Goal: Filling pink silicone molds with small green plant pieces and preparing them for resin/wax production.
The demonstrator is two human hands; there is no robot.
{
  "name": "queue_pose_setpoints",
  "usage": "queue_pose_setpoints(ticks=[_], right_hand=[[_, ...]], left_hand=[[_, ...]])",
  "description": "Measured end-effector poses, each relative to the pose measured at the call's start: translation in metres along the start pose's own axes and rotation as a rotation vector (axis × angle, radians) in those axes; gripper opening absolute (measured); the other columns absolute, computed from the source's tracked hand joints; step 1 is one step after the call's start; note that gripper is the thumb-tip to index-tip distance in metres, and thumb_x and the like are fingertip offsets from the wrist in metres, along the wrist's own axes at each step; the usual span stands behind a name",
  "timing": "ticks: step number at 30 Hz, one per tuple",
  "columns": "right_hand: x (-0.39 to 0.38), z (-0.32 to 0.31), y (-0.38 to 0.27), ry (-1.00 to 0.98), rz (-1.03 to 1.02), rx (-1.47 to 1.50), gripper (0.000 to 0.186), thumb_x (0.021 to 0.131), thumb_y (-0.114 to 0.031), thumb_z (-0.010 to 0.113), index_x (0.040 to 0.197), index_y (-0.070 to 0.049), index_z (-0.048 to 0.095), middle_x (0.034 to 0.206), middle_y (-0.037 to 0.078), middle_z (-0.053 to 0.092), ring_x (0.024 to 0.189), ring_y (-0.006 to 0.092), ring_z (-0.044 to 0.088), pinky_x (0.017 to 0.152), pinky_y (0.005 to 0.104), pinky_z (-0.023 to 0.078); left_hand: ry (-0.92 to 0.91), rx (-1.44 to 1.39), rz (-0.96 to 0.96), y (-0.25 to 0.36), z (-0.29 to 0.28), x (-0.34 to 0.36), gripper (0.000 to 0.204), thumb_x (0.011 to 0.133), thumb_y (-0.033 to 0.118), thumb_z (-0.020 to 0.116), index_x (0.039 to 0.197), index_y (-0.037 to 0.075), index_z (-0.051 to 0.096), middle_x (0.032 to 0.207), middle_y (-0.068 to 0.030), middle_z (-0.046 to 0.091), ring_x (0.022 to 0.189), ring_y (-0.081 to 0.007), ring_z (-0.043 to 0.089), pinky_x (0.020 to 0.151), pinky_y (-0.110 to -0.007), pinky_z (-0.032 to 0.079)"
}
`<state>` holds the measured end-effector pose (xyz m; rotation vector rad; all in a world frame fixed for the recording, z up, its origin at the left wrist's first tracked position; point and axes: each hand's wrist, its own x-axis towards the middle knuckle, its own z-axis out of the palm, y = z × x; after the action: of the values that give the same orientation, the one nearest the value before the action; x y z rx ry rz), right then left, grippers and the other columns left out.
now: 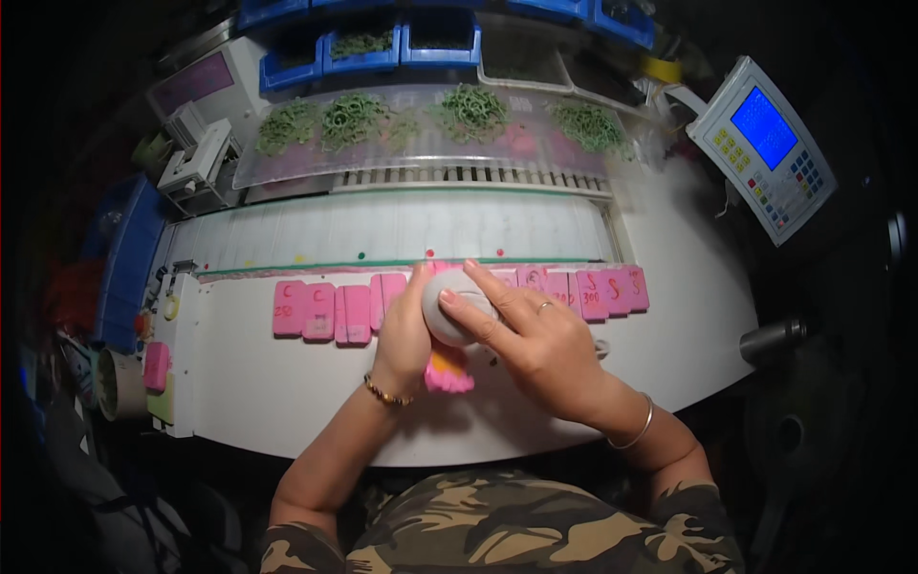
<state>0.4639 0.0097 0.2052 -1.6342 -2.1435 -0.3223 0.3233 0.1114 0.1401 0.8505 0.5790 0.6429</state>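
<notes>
Between my two hands is a smooth, rounded, grey-white object [455, 333], held above the near part of the white table [287, 392]. My left hand [404, 330] is cupped upright along its left side. The fingers of my right hand [550, 354] reach over its top and right side. Just below it, a frilly pink thing with a yellow middle [448, 371] pokes out; whether the two are joined is hidden. Beyond my hands stands a row of pink blocks [354, 314] with handwritten marks, partly covered by my fingers.
A pale conveyor belt [306, 226] runs across behind the blocks. Farther back, a clear tray [287, 170] bears several green stringy clumps [473, 112], below blue bins [361, 48]. At the right are a control panel [765, 143] and a dark cylinder [773, 340]; a blue crate [120, 268] stands left.
</notes>
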Motion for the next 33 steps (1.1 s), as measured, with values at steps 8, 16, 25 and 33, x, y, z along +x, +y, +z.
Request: queue_pose_setpoints(ticks=[8,16,25,33], right_hand=[[0.014,-0.029,0.003,0.406,0.091,0.034,0.052,0.075,-0.006,0.062,0.127,-0.013,0.063,0.128,0.018,0.060,0.084,0.0258,0.065,0.073,0.0332,0.053],[-0.004,-0.018,-0.010,-0.019,0.024,0.192,0.051,0.076,-0.007,0.063,0.127,-0.013,0.062,0.129,0.019,0.058,0.082,0.0228,0.066,0.070,0.0323,0.053],[-0.022,-0.007,-0.017,-0.054,-0.087,0.134,0.061,0.074,-0.009,0.060,0.134,-0.015,0.055,0.130,0.017,0.057,0.074,0.0190,0.062,0.070,0.0309,0.052],[-0.011,-0.040,-0.014,0.133,-0.024,0.080,0.052,0.073,-0.009,0.061,0.125,-0.012,0.063,0.128,0.019,0.059,0.080,0.0227,0.063,0.071,0.0332,0.052]], left_hand=[[0.102,-0.099,-0.019,0.018,0.001,-0.007,0.058,0.104,0.045,0.026,0.111,-0.001,0.061,0.074,-0.0063,0.060,0.059,-0.0150,0.058,0.050,-0.028,0.050],[0.191,0.197,0.504,0.012,-0.004,-0.016,0.059,0.106,0.040,0.021,0.127,-0.005,0.052,0.115,-0.0151,0.061,0.101,-0.0173,0.059,0.090,-0.030,0.046],[0.136,0.165,0.685,0.005,-0.009,-0.018,0.070,0.102,0.052,0.024,0.122,-0.008,0.055,0.099,-0.0159,0.062,0.067,-0.0178,0.059,0.062,-0.030,0.051],[0.299,0.084,0.730,0.015,0.005,-0.018,0.073,0.100,0.056,0.030,0.119,-0.010,0.054,0.086,-0.0117,0.058,0.066,-0.0189,0.058,0.057,-0.030,0.050]])
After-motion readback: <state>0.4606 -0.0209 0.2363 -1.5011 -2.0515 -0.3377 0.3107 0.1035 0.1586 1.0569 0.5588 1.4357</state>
